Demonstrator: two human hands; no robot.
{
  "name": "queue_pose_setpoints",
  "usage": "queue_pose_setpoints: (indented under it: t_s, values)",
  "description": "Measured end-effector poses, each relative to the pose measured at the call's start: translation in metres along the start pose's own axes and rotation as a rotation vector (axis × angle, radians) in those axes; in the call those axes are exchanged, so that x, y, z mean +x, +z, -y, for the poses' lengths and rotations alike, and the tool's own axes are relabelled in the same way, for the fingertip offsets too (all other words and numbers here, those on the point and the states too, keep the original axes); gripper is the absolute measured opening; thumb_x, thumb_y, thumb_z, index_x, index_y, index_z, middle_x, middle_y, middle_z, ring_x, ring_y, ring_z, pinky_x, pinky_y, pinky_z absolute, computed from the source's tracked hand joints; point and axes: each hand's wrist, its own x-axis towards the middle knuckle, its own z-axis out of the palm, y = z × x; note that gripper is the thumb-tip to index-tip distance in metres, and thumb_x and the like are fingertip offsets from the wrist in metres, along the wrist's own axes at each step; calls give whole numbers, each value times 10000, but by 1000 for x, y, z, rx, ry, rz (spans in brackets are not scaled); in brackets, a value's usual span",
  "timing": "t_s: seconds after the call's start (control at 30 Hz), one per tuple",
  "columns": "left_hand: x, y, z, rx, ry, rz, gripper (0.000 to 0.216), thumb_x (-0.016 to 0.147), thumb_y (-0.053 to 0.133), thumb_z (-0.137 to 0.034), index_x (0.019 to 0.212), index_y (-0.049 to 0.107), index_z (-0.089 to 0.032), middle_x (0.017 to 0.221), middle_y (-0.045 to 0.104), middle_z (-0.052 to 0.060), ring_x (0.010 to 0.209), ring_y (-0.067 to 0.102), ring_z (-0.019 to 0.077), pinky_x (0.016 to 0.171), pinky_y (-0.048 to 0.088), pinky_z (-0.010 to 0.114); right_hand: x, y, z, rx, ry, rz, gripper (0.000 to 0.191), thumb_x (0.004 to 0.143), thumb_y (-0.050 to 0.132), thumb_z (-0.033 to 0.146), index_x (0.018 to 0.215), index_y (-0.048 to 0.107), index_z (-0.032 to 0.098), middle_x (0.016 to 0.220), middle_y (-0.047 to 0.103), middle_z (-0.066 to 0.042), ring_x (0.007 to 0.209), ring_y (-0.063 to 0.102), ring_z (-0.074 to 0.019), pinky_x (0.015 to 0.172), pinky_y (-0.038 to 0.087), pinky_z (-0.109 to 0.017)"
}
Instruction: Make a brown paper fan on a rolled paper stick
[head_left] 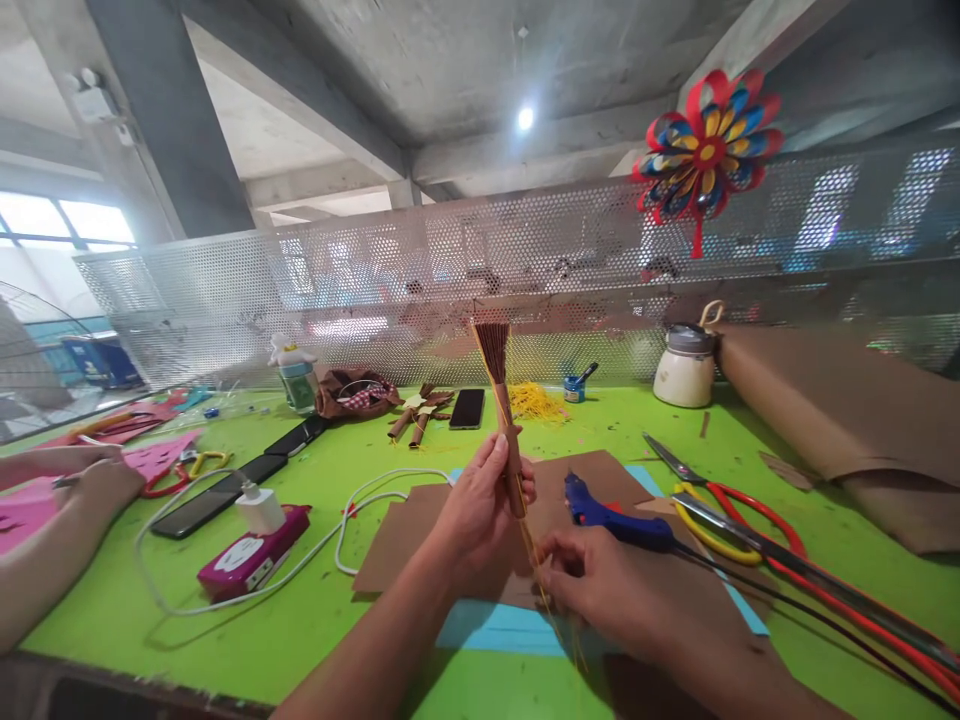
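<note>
My left hand [480, 505] is closed round the rolled stem of a brown paper broom [495, 360], held upright with its fringed, fanned end on top. Yellow strands run along the stem and trail out below it. At the lower end, my right hand [581, 575] pinches these yellow strands [546, 590] between thumb and fingers. Under both hands lie sheets of brown cardboard [420, 525] over light blue paper [495, 630]. A blue glue gun [615, 515] rests on the cardboard just beyond my right hand.
Right of the glue gun lie scissors [739, 510]; a cream jar [684, 370] stands behind. Yellow shreds [536, 402], a phone [467, 409] and small brown rolls [420, 425] are farther back. A purple power strip [255, 550] with white cable sits left, near another person's hands [109, 485].
</note>
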Motion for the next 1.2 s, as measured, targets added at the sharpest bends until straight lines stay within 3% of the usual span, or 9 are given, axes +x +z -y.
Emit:
queue_pose_setpoints:
  t_s: [0.2,0.43,0.63,1.03,1.2]
  values:
    - [0,0,0,-32,4,2,300,888,524,-351,1125,525,-167,704,578,9,582,538,86,584,425,201,5,6,-16,83,-78,17,77,694,546,152,728,615,145,535,557,15,487,486,-110,484,372,-226]
    - [-3,7,3,-42,-46,4,257,904,490,-336,1083,516,-153,738,599,33,619,575,107,628,466,229,2,7,-11,244,-167,29,138,754,569,226,853,607,138,569,492,50,490,446,-88,494,379,-217]
    - [-4,8,5,-20,-54,9,238,906,475,-341,1071,486,-170,777,614,46,652,608,147,557,481,244,5,9,-16,249,-221,16,177,791,569,243,925,594,130,518,473,68,430,410,-76,449,330,-213]
    - [-8,11,11,24,-55,120,197,884,521,-295,1028,495,-163,817,630,59,737,622,157,644,475,253,11,7,-24,230,-304,-96,210,810,558,237,1000,586,151,571,469,60,499,418,-87,480,333,-215]
    - [-6,9,4,-58,-29,114,128,869,512,-220,979,473,-169,781,586,24,775,637,194,709,489,319,13,7,-29,215,-313,-100,177,796,585,286,896,617,144,576,478,48,515,429,-91,512,373,-224]
